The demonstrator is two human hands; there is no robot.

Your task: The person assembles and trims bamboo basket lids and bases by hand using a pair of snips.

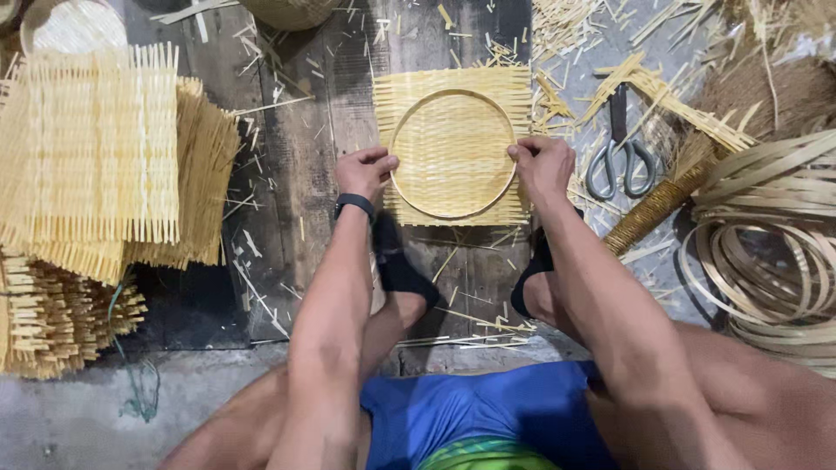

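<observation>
Fingers [381,163] of my left hand [364,171] and right hand [542,164] pinch the round bamboo hoop [452,97]. It lies on a square woven mat [418,83]; scissors [620,157] sit nearby.

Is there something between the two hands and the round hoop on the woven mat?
Nothing visible. The left hand and the right hand already touch the round hoop at its opposite edges, on the square woven mat. The scissors lie apart, to the right.

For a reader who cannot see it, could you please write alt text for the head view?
Seen from above, a person's left hand and right hand press a round hoop onto a square woven mat lying on a dark board. Stacked mats sit left; scissors and coiled strips lie right.
</observation>
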